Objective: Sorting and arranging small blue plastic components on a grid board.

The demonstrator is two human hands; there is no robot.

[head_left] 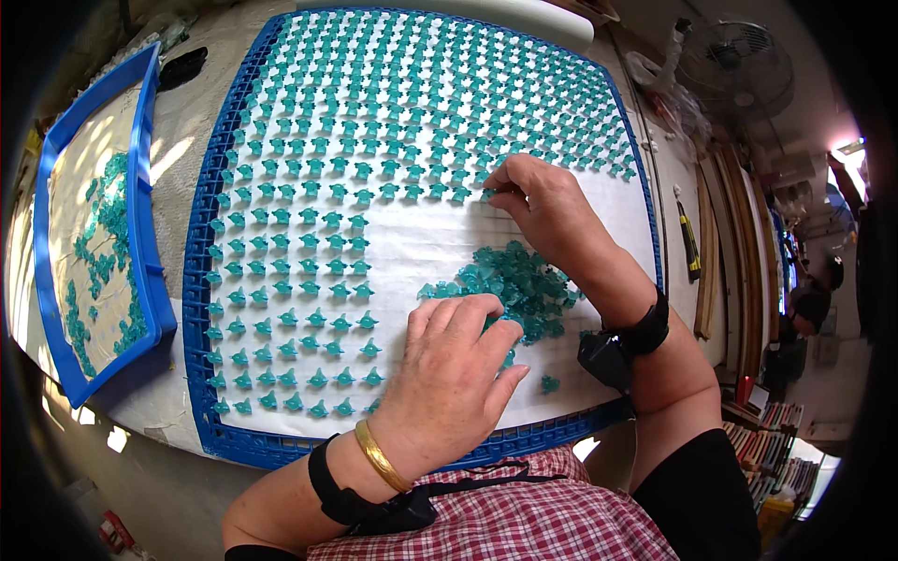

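Note:
A big blue grid tray (201,280) with a white sheet carries many small teal plastic pieces (374,122) standing in neat rows. A loose heap of the same teal pieces (519,280) lies on the bare white part at the right. My left hand (449,374), with a gold bangle and black wrist strap, rests palm down with its fingertips on the heap's near edge. My right hand (547,210) reaches over the heap and pinches one teal piece at the end of a row.
A second, smaller blue tray (150,271) with scattered teal pieces lies to the left. A fan (739,65) stands at the far right, wooden boards (725,252) lean beside the table, and another person (809,299) is at the right.

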